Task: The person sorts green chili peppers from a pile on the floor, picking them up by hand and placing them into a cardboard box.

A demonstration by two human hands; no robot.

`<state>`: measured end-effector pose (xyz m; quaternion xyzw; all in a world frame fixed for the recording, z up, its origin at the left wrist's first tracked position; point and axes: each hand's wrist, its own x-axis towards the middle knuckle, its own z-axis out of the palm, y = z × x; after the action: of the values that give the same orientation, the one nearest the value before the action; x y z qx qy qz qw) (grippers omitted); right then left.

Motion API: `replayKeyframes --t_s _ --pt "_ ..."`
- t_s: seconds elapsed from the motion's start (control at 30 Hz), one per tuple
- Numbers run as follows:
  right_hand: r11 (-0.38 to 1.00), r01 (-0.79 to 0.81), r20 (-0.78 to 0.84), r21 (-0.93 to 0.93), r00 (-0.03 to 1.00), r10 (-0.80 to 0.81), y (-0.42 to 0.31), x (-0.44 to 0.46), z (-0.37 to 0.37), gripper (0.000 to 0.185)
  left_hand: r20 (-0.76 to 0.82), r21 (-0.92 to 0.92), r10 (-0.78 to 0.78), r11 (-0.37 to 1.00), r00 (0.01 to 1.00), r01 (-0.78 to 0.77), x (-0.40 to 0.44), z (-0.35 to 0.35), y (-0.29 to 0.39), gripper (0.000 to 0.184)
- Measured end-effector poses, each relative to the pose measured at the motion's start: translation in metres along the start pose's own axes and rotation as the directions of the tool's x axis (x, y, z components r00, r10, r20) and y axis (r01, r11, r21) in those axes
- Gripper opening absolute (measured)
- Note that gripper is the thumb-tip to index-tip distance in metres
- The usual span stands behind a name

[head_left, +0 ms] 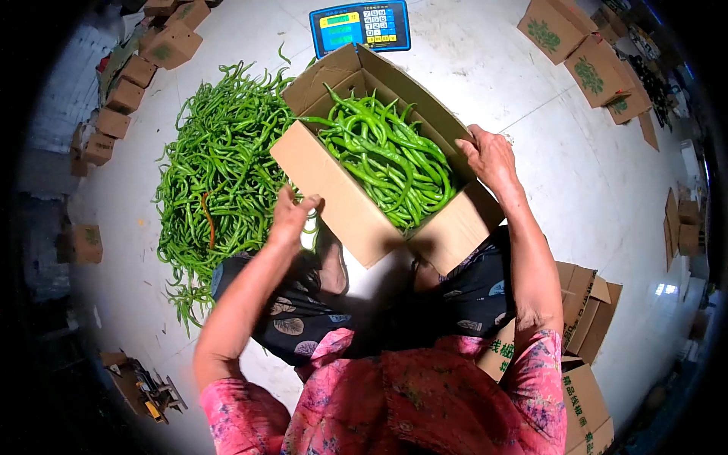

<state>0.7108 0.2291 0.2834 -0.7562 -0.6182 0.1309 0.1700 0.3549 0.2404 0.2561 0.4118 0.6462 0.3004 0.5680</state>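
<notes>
An open cardboard box [339,195] stands tilted in front of me, partly filled with long green chili peppers [387,152]. My right hand [491,161] grips the box's upper right edge, thumb inside and fingers outside. At the lower left flap is my left hand [290,218], its thumb and fingers apart. The thumb tip meets or nearly meets the flap's edge; whether it presses there I cannot tell. A large heap of loose green peppers [227,152] spreads over the floor just left of the box, with one reddish pepper [208,220] among them.
A blue digital scale display [360,29] stands behind the box. More cardboard boxes line the left [125,96] and upper right [595,68]. Printed cartons [588,402] lie by my right side. My knees flank the box on the pale floor [523,83].
</notes>
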Motion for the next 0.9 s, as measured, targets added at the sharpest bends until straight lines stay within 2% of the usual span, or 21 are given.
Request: replayKeyframes --t_s 0.03,0.07,0.13,0.23,0.27,0.33,0.37,0.4,0.47,0.53,0.63,0.73,0.77,0.87,0.9 --pt "1.000 -0.005 0.010 0.007 1.000 0.005 0.001 0.001 0.000 0.027 -0.048 0.003 -0.028 1.000 0.998 0.028 0.036 -0.005 -0.063 0.076" --pt "1.000 -0.012 0.021 0.013 1.000 0.012 0.002 0.002 0.000 0.026 -0.002 -0.062 -0.117 0.991 0.993 0.117 0.016 0.012 -0.053 0.057" --pt "1.000 -0.022 0.026 0.019 0.999 0.022 0.005 0.003 -0.001 0.025 0.232 -0.303 -0.251 0.900 0.940 0.315 0.007 0.029 -0.067 0.054" --pt "0.999 0.028 0.008 0.045 1.000 -0.029 0.008 0.005 0.002 0.027 0.119 -0.472 -0.072 0.873 0.990 0.121 -0.003 0.040 -0.052 0.048" --pt "0.998 0.028 0.046 0.049 0.998 -0.030 0.008 0.003 0.002 0.027 0.003 -0.440 -0.075 0.896 0.997 0.069 -0.012 0.039 -0.030 0.040" --pt "0.985 -0.025 0.188 0.171 0.982 -0.008 0.011 -0.008 -0.002 0.026 0.044 -0.132 0.164 0.979 0.985 -0.157 0.011 0.013 -0.006 0.033" --pt "0.963 -0.088 0.305 0.255 0.952 0.007 0.012 -0.018 -0.004 0.026 0.062 -0.007 0.224 0.975 0.973 -0.224 0.022 0.006 0.005 0.032" --pt "0.934 -0.126 0.325 0.335 0.946 0.011 0.009 -0.033 -0.001 0.027 0.083 0.117 0.281 0.950 0.956 -0.289 0.029 0.001 0.017 0.031" --pt "0.940 -0.144 0.376 0.310 0.926 0.018 -0.004 -0.051 0.000 0.031 0.176 0.009 0.271 0.961 0.946 -0.277 0.052 -0.013 0.018 0.032" --pt "0.951 -0.160 0.415 0.264 0.909 0.038 -0.016 -0.054 -0.014 0.032 0.173 -0.075 0.248 0.968 0.953 -0.238 0.056 -0.015 0.017 0.034" --pt "0.884 -0.167 0.404 0.437 0.914 -0.027 -0.005 -0.054 -0.005 0.036 0.173 0.181 0.230 0.948 0.958 -0.260 0.062 -0.025 0.026 0.035" --pt "0.823 -0.290 0.498 0.489 0.867 0.010 -0.014 -0.058 0.013 0.034 0.210 -0.061 0.030 0.998 0.977 -0.017 0.087 -0.046 0.028 0.029" --pt "0.855 -0.284 0.546 0.434 0.838 0.001 -0.015 -0.055 0.008 0.037 0.213 -0.074 0.010 0.997 0.977 0.006 0.093 -0.051 0.028 0.029" --pt "0.920 -0.216 0.280 0.326 0.952 0.125 -0.011 -0.038 0.009 0.041 0.187 -0.053 0.131 0.991 0.974 -0.123 0.070 -0.029 0.028 0.034" --pt "0.942 -0.236 0.210 0.239 0.960 0.187 -0.007 -0.028 0.010 0.043 0.235 -0.084 0.141 0.989 0.962 -0.125 0.056 -0.020 0.034 0.039"
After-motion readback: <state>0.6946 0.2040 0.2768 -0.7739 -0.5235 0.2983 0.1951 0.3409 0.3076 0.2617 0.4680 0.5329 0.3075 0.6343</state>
